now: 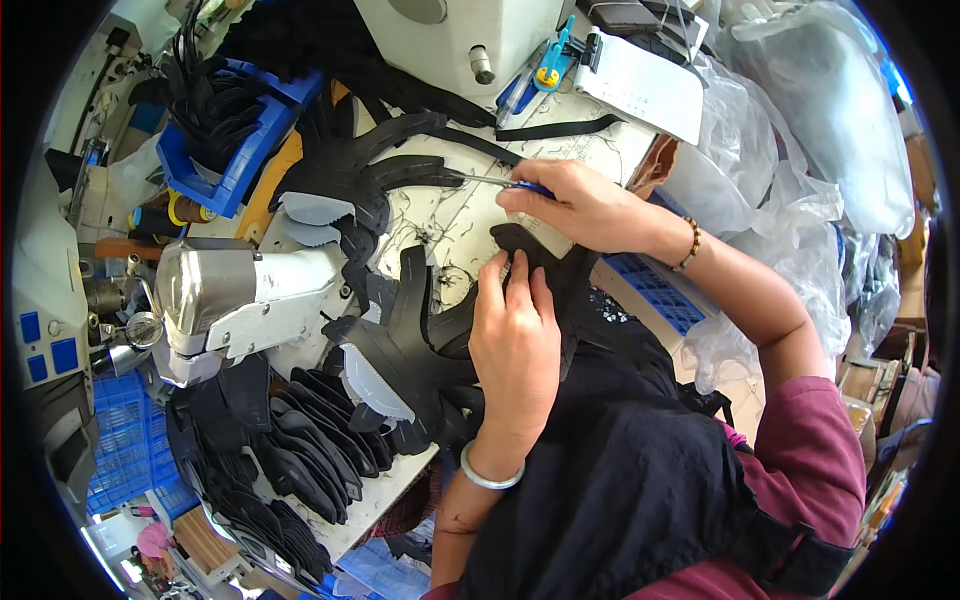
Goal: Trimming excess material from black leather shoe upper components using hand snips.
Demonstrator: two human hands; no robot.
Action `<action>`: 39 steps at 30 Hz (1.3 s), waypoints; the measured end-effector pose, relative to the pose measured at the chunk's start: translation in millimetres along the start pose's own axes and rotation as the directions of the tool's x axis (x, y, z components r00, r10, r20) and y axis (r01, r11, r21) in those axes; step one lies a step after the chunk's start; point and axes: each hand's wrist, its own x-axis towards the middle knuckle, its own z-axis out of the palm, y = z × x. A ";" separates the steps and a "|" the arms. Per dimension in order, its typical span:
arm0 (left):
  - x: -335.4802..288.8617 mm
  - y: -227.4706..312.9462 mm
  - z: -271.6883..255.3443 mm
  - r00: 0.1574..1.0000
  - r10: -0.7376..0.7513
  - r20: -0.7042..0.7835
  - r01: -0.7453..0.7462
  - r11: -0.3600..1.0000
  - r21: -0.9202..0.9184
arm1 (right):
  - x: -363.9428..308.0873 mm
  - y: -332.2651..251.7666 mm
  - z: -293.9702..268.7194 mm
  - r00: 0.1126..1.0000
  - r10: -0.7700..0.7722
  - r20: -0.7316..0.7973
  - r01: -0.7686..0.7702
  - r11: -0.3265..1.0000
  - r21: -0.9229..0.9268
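My right hand [572, 205] is closed round the blue handle of a slim metal tool [530, 187]. Its thin metal end points left, close to the tip of a black strip-like part; whether it is scissors or another tool I cannot tell. My left hand [515, 340] has its fingers over a black branched shoe-upper piece [440, 340], with the thumb hidden. A pale grey backing patch [375, 385] shows on such a piece at the left. More black uppers [340, 165] lie beyond, on the white worktable [430, 215] strewn with thread scraps.
A sewing machine head [250, 290] stands at the left, and a white machine body [470, 40] at the far edge. Stacked black pieces [310, 430] lie near left. A blue bin [225, 140] holds more. A notepad [640, 85] and clear plastic bags [820, 110] are right.
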 end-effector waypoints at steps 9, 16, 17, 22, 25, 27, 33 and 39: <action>1.4 2.1 -1.4 1.000 0.008 0.013 -0.007 1.000 -0.001 | -0.3 -0.9 13.2 0.992 -0.094 0.080 0.114 0.950 -0.289; 1.7 5.6 -4.3 0.999 -0.018 0.041 0.020 0.999 -0.042 | 1.9 -17.6 -3.6 0.968 0.196 0.159 -0.188 0.980 -0.061; 1.9 5.9 -4.1 0.999 -0.015 0.040 0.016 0.999 -0.046 | -1.5 -0.1 -1.2 0.995 0.092 -0.026 -0.090 0.993 0.070; -0.3 2.1 -11.1 0.992 -0.080 0.097 0.092 0.988 -0.125 | -43.8 -25.6 -31.6 0.916 0.402 0.002 -0.390 0.886 0.252; -1.5 3.2 -13.4 0.985 -0.062 0.160 0.086 0.985 -0.149 | -72.0 -27.5 -16.0 0.889 0.457 -0.004 -0.451 0.879 0.153; -4.5 1.4 -6.9 0.995 -0.019 0.101 0.033 0.990 -0.135 | -85.4 -22.6 1.0 0.928 0.340 -0.153 -0.339 0.940 0.033; -4.7 5.6 0.2 0.999 -0.026 0.032 0.029 0.996 -0.087 | -93.2 -27.0 28.0 0.956 0.080 -0.283 -0.166 0.941 -0.296; -5.4 4.0 0.1 0.997 -0.019 0.074 0.020 1.000 -0.020 | -88.1 -8.9 7.4 0.942 0.143 -0.305 -0.225 0.940 -0.255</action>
